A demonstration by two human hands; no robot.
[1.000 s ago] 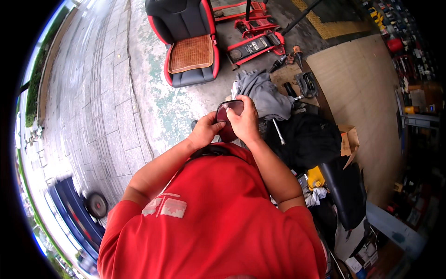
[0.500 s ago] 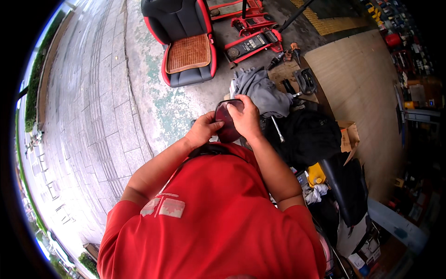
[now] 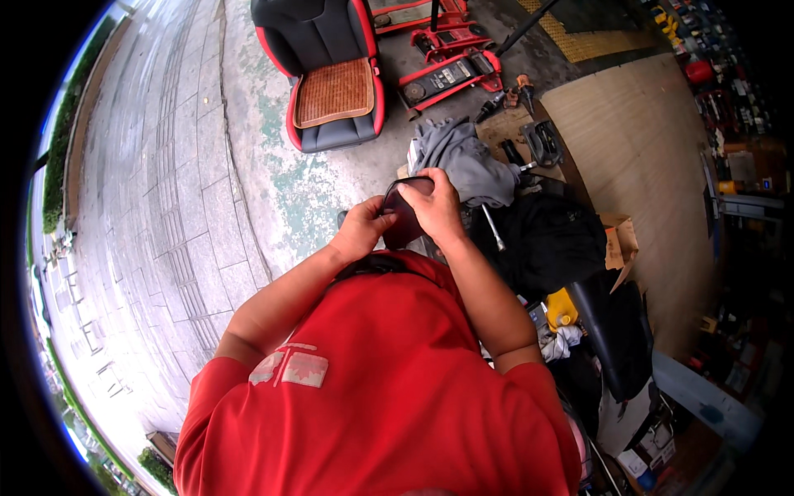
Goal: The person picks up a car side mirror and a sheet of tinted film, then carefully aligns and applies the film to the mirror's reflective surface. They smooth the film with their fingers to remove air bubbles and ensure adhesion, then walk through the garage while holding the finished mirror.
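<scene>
In front of my red shirt I hold a dark, glossy panel (image 3: 403,225) with a rounded top and a black rim. Its exact kind is unclear. My left hand (image 3: 361,229) grips its left edge, thumb on the near face. My right hand (image 3: 438,212) pinches the upper right part, with the thumb pressed near the top rim and fingers behind. Just beyond my right hand lies a crumpled grey cloth (image 3: 465,159), and a metal rod-like tool (image 3: 494,229) rests beside black fabric (image 3: 542,244).
A red-and-black car seat (image 3: 310,37) with a woven brown cushion (image 3: 334,93) stands ahead. Red floor jacks (image 3: 451,80) sit beside it. To the right are power tools (image 3: 525,87), an open cardboard box (image 3: 620,248) and a yellow object (image 3: 562,307). Stone paving (image 3: 157,190) stretches left.
The panel has tilted in my hands, so its face looks narrower and darker. Both hands keep their hold in nearly the same place.
</scene>
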